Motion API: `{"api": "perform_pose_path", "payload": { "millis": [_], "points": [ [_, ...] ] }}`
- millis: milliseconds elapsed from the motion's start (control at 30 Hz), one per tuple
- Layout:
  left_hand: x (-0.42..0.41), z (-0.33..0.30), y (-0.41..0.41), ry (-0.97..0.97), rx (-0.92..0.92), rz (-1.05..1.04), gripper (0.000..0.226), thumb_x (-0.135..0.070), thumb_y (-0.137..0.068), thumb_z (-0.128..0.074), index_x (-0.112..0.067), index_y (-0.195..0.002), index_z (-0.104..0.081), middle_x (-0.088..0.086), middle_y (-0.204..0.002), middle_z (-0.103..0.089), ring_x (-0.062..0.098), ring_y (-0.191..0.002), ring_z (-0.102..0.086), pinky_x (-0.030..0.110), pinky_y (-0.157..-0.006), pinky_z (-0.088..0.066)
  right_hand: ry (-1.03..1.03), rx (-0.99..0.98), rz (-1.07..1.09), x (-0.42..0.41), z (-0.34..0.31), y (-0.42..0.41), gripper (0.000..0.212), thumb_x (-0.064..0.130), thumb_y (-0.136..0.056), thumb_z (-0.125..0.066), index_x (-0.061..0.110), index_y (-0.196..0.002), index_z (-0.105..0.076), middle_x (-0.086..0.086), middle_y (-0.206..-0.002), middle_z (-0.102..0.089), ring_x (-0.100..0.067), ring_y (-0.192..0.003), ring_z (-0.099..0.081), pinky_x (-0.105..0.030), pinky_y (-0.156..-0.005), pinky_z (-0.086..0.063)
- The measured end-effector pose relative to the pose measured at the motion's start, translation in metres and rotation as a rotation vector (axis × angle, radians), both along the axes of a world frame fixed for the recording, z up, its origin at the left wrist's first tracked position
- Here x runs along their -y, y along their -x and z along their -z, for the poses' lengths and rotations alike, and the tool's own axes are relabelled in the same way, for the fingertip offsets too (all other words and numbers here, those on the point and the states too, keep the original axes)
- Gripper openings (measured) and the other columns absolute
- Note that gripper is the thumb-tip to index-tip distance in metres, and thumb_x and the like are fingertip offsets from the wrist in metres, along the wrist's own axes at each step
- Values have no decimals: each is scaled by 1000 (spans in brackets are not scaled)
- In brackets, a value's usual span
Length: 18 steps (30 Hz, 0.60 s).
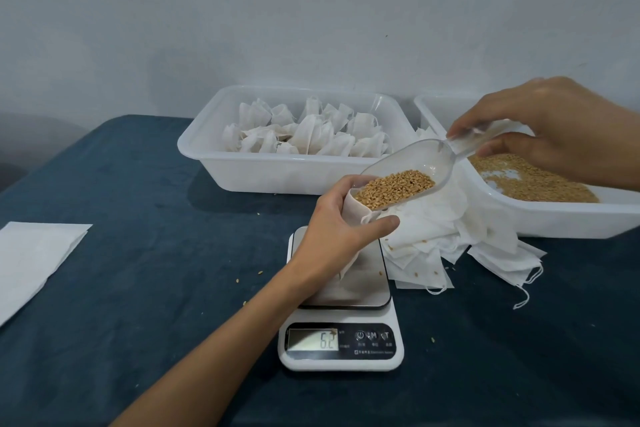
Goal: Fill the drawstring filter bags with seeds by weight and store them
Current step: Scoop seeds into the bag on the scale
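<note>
1. Left hand (341, 218) grips an open bag (356, 210) just above the scale (341, 302); the bag hangs from the fingers down onto the plate.
2. Right hand (554, 128) pinches the handle of a clear scoop (412, 172), tilted down to the left, lip at the bag mouth.
3. Seeds (394, 189) sit piled at the scoop's low end, touching the bag edge.
4. Scale display is blurred, roughly 6.2.
5. Right tray (554, 218) holds loose seeds; back tray (277, 170) holds filled, tied bags.
6. Empty bags (450, 239) are heaped between scale and right tray.
7. A few seeds are scattered on the blue cloth (138, 270).
</note>
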<state>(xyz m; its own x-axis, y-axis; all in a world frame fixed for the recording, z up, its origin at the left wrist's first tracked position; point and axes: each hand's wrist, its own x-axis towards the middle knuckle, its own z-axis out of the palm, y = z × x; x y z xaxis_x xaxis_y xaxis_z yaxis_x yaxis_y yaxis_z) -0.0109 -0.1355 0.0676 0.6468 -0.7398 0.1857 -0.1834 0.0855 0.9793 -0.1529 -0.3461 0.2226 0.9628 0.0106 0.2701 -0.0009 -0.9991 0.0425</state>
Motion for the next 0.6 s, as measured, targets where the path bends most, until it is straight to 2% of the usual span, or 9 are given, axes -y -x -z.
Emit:
{"api": "perform_pose_path", "payload": {
  "millis": [200, 600],
  "points": [
    [0, 0, -1, 14, 8, 4, 51, -27, -77, -86, -31, -123, -66, -1, -123, -72, 22, -120, -66, 53, -110, -49, -4, -1, -10, 3, 2, 1, 42, 5, -80, -79, 29, -113, -73, 39, -96, -57, 27, -96, -48, 5, -86, -27],
    [0, 1, -1, 15, 10, 16, 50, -28, -78, -86, -36, -123, -66, -3, -130, -70, 23, -128, -62, 54, -112, -47, -25, -5, 17, 2, 3, 4, 42, 4, -80, -79, 29, -113, -73, 36, -94, -58, 27, -95, -49, 6, -84, -27]
  ]
}}
